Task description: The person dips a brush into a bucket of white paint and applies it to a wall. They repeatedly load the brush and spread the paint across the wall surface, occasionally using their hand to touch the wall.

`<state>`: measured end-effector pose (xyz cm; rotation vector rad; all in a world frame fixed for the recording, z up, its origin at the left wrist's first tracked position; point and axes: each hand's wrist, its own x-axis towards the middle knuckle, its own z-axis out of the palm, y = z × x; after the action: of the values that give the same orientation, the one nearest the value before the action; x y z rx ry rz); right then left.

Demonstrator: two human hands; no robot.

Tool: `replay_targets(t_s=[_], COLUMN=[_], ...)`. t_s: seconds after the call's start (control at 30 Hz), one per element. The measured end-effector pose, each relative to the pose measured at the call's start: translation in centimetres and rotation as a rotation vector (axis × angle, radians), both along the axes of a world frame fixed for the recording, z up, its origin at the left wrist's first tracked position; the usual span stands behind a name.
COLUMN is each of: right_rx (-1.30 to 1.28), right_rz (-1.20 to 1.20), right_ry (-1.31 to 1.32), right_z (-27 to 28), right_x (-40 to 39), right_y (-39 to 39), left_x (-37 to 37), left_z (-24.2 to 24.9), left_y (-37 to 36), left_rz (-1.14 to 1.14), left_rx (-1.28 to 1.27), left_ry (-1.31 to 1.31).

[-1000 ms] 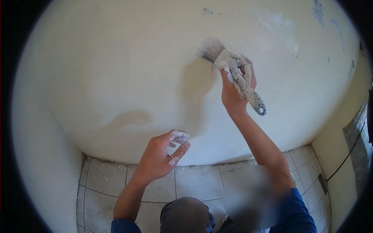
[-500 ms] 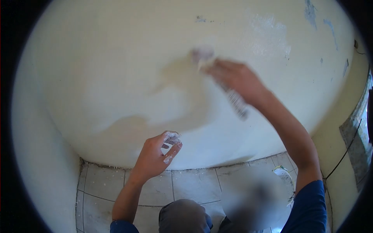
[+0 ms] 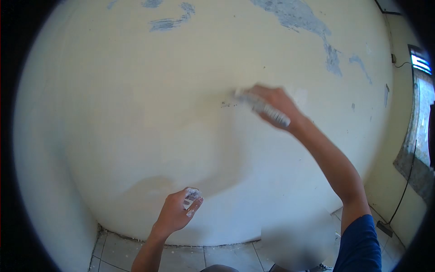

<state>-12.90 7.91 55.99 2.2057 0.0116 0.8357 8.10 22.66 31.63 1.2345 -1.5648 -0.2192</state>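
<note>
My right hand (image 3: pixel 274 105) is raised against the middle of the cream wall (image 3: pixel 149 95), with its fingers wrapped round a white-smeared hand tool (image 3: pixel 267 112). The tool's handle slants down to the right, and its far end is blurred close to small dark marks (image 3: pixel 229 104) on the wall. Lower and to the left, my left hand (image 3: pixel 180 211) hovers before the wall. White paste coats its curled fingertips and thumb, which stand apart with a gap between them and nothing visible in it.
Grey bare patches (image 3: pixel 294 16) show high on the wall. Pale floor tiles (image 3: pixel 181 258) run along its foot. To the right are a window with a cloth (image 3: pixel 421 109) and a thin dark stick (image 3: pixel 404 183) leaning by the corner. A blurred patch hides part of the floor.
The view has tilted up, showing more of the upper wall and less floor. My right hand has turned, laying the tool flatter. My left hand keeps its curled shape.
</note>
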Motion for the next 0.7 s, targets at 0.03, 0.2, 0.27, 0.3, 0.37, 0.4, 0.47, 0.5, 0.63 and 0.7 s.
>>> replay_targets(t_s=[0.03, 0.2, 0.27, 0.3, 0.37, 0.4, 0.47, 0.5, 0.63, 0.7], right_rx=[-0.045, 0.058, 0.177, 0.263, 0.368, 0.468, 0.668, 0.461, 0.087, -0.001], right_rz=[-0.036, -0.043, -0.262, -0.223, -0.309, -0.303, -0.286, 0.02, -0.004, 0.112], right_ry=[-0.101, -0.024, 0.258, 0.405, 0.647, 0.635, 0.607, 0.469, -0.003, -0.231], right_z=[1.4, -5.1, -12.6, -16.3, -19.2, -18.8, -16.5, -14.8, 0.3, 4.6], right_x=[-0.2, -0.3, 0.1, 0.1, 0.1, 0.2, 0.3, 0.1, 0.2, 0.4], right_y=[0.9, -4.7, -4.4, -4.4, -1.6, -1.5, -2.2, -4.6, -1.9, 0.4], left_x=[0.0, -1.2, -1.3, -1.3, -1.4, -1.4, -1.1, -0.9, -1.2, -1.4], left_z=[-0.2, -1.5, -1.7, -1.9, -2.1, -2.1, -1.8, -1.6, -1.2, -1.2], left_y=[-0.2, -1.3, -1.4, -1.5, -1.4, -1.3, -0.9, -0.7, 0.0, 0.1], left_rz=[0.001, -0.064, -0.073, -0.077, -0.07, -0.061, -0.045, -0.04, 0.011, 0.025], left_rx=[-0.003, 0.052, 0.064, 0.059, 0.061, 0.064, 0.074, 0.079, 0.075, 0.054], left_ry=[0.001, -0.021, -0.038, -0.042, -0.048, -0.048, -0.057, -0.064, -0.084, -0.081])
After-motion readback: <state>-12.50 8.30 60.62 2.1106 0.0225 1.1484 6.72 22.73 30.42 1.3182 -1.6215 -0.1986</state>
